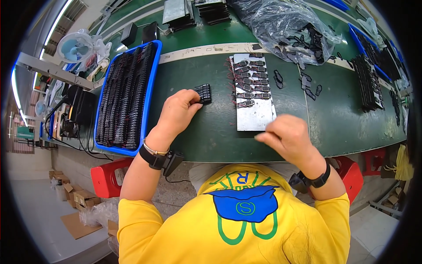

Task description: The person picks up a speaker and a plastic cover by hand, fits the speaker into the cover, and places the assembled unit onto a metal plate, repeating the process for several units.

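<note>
My left hand (179, 110) is closed, with thumb and fingertips at the near left end of a short row of small black parts (205, 92) on the table. To the right lies a flat silver metal plate (257, 118). Two columns of small black modules (249, 81) with thin red and black wires cover its far and middle part; the near part is bare metal. My right hand (288, 134) is at the plate's near right corner, fingers curled in and thumb against them. Whatever it may hold is hidden.
A blue tray (154, 66) packed with rows of black parts stands at the left. Loose black pieces (306, 83) lie right of the plate, below a clear plastic bag (285, 22). Stacked plates (178, 15) are at the back; loaded plates (365, 83) stand far right.
</note>
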